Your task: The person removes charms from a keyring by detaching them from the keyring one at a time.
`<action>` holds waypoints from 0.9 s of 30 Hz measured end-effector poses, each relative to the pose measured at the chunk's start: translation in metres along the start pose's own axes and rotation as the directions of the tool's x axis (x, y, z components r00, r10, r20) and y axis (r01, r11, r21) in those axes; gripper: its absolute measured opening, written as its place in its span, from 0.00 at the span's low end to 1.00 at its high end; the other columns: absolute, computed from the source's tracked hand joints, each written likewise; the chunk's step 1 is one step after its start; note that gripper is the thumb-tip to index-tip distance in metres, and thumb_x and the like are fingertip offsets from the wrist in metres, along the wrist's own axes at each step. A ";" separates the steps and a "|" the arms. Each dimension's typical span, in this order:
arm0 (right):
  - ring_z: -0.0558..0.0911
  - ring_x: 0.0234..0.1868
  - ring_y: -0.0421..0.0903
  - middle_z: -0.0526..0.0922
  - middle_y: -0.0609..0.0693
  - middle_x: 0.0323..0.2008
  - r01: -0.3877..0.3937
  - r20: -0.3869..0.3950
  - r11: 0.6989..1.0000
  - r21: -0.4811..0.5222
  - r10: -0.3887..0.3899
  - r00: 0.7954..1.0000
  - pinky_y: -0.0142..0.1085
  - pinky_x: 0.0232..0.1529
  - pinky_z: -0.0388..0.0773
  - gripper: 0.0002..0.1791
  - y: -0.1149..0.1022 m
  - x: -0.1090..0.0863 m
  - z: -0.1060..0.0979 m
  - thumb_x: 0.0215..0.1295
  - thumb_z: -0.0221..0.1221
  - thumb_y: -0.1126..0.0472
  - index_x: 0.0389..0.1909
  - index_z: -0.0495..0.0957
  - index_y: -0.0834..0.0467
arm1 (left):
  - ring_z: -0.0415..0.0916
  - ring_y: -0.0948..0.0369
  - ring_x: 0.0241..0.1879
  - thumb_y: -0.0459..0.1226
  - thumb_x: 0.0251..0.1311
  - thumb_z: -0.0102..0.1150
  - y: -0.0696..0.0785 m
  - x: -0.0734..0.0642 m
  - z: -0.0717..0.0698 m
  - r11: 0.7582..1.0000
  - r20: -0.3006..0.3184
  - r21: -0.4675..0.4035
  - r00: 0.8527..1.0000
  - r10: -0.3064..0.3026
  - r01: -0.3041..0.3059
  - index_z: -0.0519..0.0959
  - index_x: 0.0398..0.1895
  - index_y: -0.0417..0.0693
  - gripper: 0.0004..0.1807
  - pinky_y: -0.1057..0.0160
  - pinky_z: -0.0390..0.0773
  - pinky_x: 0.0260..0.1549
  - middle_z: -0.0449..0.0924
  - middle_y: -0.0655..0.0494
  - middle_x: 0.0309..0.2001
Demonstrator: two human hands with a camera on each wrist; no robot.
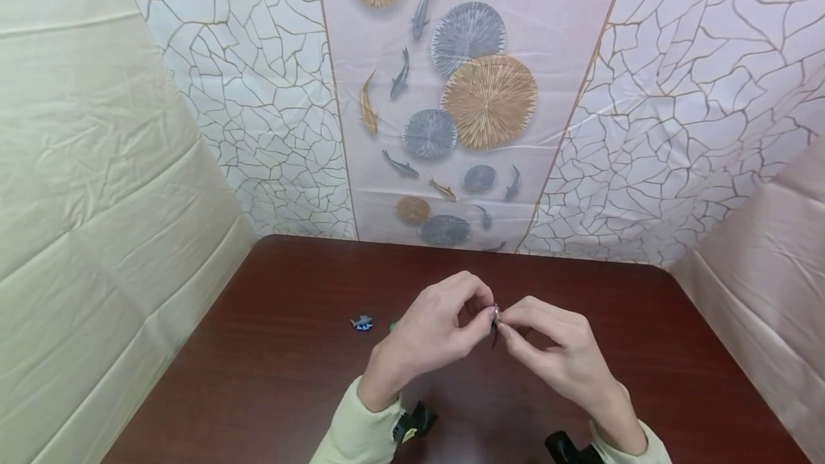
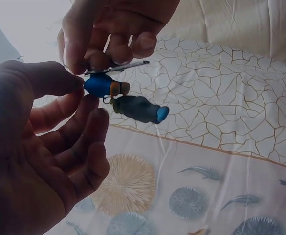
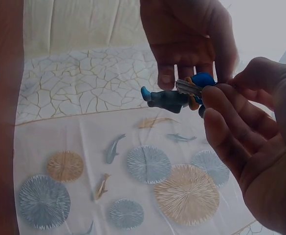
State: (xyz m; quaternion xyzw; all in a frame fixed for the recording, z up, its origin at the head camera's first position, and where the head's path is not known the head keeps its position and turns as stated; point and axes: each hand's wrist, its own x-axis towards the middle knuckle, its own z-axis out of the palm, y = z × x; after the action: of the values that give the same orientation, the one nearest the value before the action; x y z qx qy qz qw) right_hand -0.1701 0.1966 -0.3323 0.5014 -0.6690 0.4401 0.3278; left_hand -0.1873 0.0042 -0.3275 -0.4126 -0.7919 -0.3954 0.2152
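Above the table, my left hand (image 1: 438, 321) and right hand (image 1: 561, 346) meet, fingertips pinching a small keychain between them. In the right wrist view a silver key (image 3: 189, 87) with a toothed blade shows beside a blue piece (image 3: 203, 78). A dark teal figure (image 2: 138, 108) with a bright blue tip dangles from a small ring in the left wrist view. My left thumb and fingers grip the blue piece (image 2: 99, 85), which has two orange ends. Above it, my right fingers (image 2: 98, 59) hold the flat key. The ring is partly hidden by fingers.
A small blue item (image 1: 362, 323) lies on the dark red-brown table (image 1: 290, 392), left of my hands. A bit of green (image 1: 393, 326) peeks out behind my left hand. Patterned cloth (image 1: 438, 192) hangs behind the table's far edge, with plain cloth at both sides.
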 end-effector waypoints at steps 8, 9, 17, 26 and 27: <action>0.77 0.31 0.37 0.79 0.52 0.28 0.060 -0.024 0.988 -0.144 -0.064 0.998 0.22 0.33 0.73 0.10 -0.003 0.004 0.003 0.68 0.57 0.63 0.30 0.81 0.64 | 0.72 0.71 0.32 0.29 0.54 0.57 -0.001 0.001 0.001 0.997 -0.060 -0.005 0.995 0.083 -0.083 0.74 0.31 0.50 0.06 0.77 0.73 0.33 0.75 0.62 0.30; 0.76 0.30 0.37 0.79 0.52 0.28 0.064 -0.029 0.986 -0.151 -0.069 0.997 0.22 0.32 0.73 0.10 -0.004 0.005 0.003 0.68 0.57 0.63 0.29 0.81 0.65 | 0.72 0.71 0.32 0.29 0.55 0.57 -0.001 0.002 0.001 0.996 -0.067 -0.016 0.994 0.087 -0.088 0.74 0.31 0.50 0.06 0.76 0.74 0.33 0.75 0.62 0.30; 0.76 0.30 0.37 0.80 0.53 0.28 0.072 -0.049 0.981 -0.179 -0.082 0.995 0.22 0.31 0.72 0.12 -0.004 0.005 0.002 0.68 0.57 0.63 0.29 0.81 0.66 | 0.71 0.73 0.29 0.29 0.60 0.58 -0.001 0.002 0.001 0.988 -0.012 -0.155 1.000 0.009 -0.011 0.73 0.38 0.48 0.07 0.76 0.75 0.29 0.76 0.60 0.32; 0.77 0.29 0.39 0.80 0.53 0.27 0.106 -0.053 0.951 -0.289 -0.126 0.991 0.23 0.32 0.74 0.14 -0.003 0.005 0.004 0.68 0.56 0.62 0.28 0.82 0.66 | 0.72 0.70 0.31 0.30 0.61 0.58 0.002 0.001 -0.004 0.982 0.035 -0.167 0.996 -0.081 0.085 0.76 0.40 0.46 0.06 0.77 0.74 0.31 0.77 0.59 0.33; 0.77 0.28 0.40 0.80 0.53 0.26 0.108 -0.059 0.948 -0.300 -0.132 0.990 0.23 0.32 0.74 0.14 -0.003 0.006 0.004 0.68 0.56 0.62 0.27 0.82 0.66 | 0.72 0.70 0.31 0.30 0.61 0.59 0.002 0.000 -0.004 0.982 0.031 -0.163 0.995 -0.092 0.096 0.77 0.40 0.46 0.05 0.77 0.74 0.31 0.77 0.59 0.33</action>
State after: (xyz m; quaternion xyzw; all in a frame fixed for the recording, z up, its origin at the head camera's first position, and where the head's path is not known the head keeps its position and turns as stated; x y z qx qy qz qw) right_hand -0.1688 0.1900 -0.3280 0.4688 -0.6823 0.3333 0.4512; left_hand -0.1857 0.0016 -0.3240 -0.3956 -0.7777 -0.4644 0.1520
